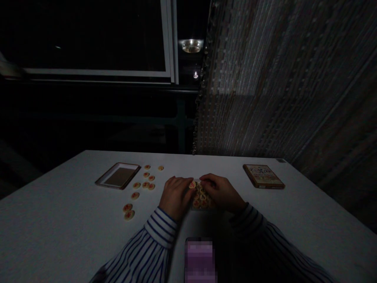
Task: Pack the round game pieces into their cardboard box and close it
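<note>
My left hand is closed, with thumb and forefinger pinching a round Chinese chess piece with a red character. Below that piece, several more chess pieces are packed close together between my hands, on what looks like a clear holder whose edges are hard to make out. My right hand curls over the right side of this group, fingertips bent together near its far edge. What those fingers grip is hidden. Loose chess pieces with red markings lie scattered to the left of my left hand.
On the white table, a shallow rectangular tray lies at the left. A flat box or lid with printed characters lies at the right. A phone, its screen blurred, is at the near edge. Behind hangs a string curtain.
</note>
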The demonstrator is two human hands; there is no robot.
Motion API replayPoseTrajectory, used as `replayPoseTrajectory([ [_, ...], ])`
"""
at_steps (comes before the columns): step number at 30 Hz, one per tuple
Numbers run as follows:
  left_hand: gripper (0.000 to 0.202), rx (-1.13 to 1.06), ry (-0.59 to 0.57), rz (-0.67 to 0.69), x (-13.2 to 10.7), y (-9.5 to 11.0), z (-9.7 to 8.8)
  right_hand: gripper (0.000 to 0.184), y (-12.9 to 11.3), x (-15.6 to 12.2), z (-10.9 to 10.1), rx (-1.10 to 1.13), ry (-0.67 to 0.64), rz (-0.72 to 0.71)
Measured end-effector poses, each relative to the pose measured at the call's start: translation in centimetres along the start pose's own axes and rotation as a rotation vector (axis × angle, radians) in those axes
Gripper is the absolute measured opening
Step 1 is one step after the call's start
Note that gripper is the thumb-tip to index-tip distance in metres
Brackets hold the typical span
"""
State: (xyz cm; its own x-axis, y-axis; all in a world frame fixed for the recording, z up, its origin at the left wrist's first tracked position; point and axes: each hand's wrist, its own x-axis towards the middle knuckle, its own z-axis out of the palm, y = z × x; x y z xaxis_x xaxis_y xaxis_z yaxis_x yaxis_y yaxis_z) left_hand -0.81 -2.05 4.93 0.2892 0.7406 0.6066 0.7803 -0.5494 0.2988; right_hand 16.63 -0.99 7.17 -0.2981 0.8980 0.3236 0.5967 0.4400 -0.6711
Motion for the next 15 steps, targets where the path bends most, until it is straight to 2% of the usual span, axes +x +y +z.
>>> replayPoseTrajectory([
  [10, 0.026, -0.018, -0.050, 0.000, -0.8, -0.5, 1.6, 0.020, 0.7, 0.2, 0.9, 0.021, -0.034, 0.038],
  [15, 0.027, -0.017, -0.036, -0.009, -1.1, -0.6, 2.0, 0.020, 0.9, 0.3, 1.3, 0.078, -0.072, 0.047],
])
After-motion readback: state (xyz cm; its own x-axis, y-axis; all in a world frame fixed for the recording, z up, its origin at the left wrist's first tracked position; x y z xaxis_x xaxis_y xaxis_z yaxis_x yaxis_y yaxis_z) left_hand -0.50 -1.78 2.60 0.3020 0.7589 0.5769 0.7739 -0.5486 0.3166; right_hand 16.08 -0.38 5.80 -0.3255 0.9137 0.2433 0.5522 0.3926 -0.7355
